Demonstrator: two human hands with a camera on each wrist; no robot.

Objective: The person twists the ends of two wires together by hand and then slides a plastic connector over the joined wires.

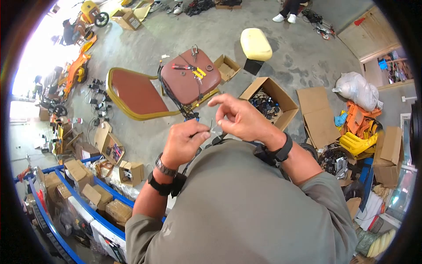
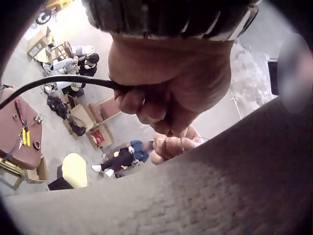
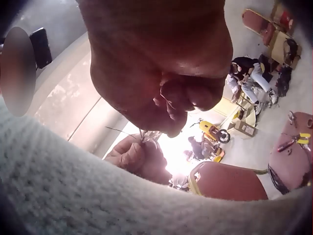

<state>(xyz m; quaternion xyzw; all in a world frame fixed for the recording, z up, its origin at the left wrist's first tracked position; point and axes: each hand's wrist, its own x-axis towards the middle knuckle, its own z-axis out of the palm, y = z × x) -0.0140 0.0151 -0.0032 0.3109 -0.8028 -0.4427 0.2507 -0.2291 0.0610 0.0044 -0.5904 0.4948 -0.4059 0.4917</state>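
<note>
Both hands meet in front of the grey shirt. My left hand grips a black cable, which runs out of the fist and curves away in the left wrist view. Thin wire ends stick out at the left fingertips in the right wrist view. Close beside them, my right hand has thumb and index finger bent together and pinches the fine wire; its other fingers are curled. The contact itself is partly hidden behind the fingers.
A red-brown chair seat ahead carries yellow-handled pliers, a red-handled tool and a tape ring. A cardboard box of cables stands at right. Blue racking with boxes is at left. Other people sit farther off.
</note>
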